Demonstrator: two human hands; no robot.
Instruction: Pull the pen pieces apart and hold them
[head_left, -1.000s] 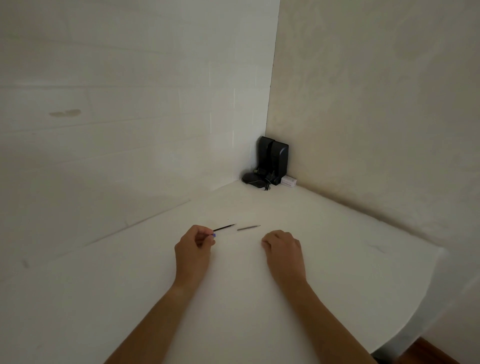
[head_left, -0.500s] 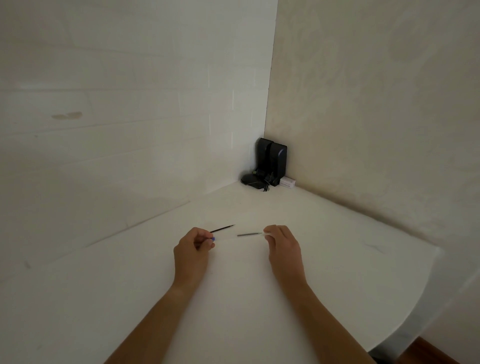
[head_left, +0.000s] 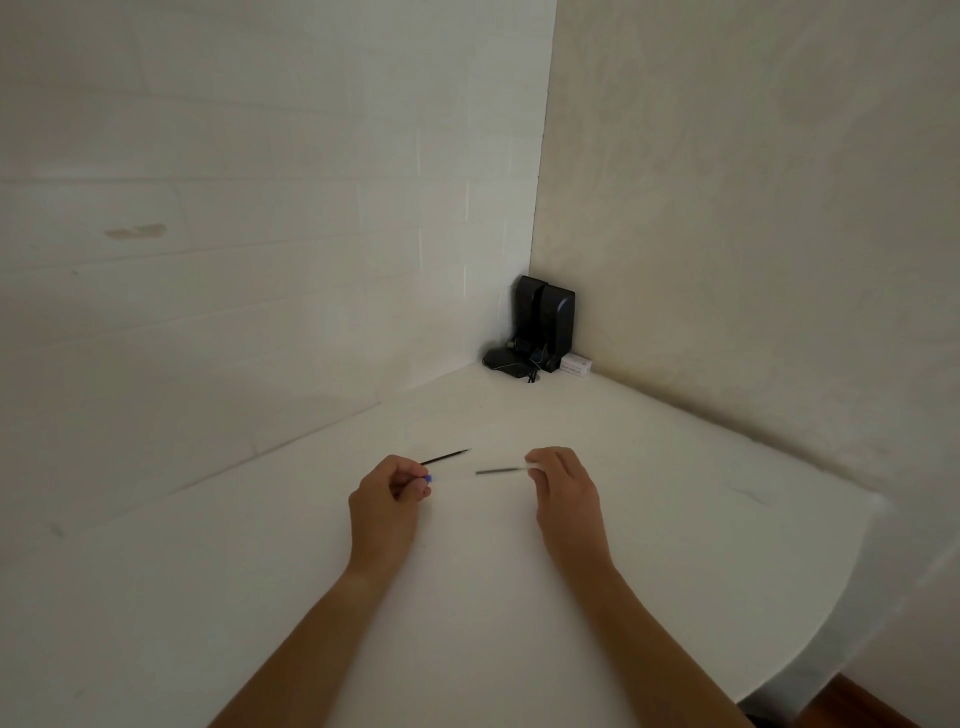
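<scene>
On the white table (head_left: 467, 597) my left hand (head_left: 387, 499) pinches a small blue tip (head_left: 427, 478) between thumb and fingers. A thin, faintly clear rod with a dark section (head_left: 500, 471) runs from that blue tip to my right hand (head_left: 563, 488), which pinches its right end. A thin black pointed stick (head_left: 445, 457) lies just beyond my left fingers, angled up to the right. I cannot tell whether my left hand touches it.
Two black upright boxes (head_left: 545, 317) stand in the far corner where the walls meet, with a dark round device and cables (head_left: 506, 359) and a small white box (head_left: 575, 365) at their foot. The table's curved edge (head_left: 810, 644) runs at the right.
My right hand moved forward from resting on the table and took hold of the right end of the dark-sectioned rod. My left hand stayed in place.
</scene>
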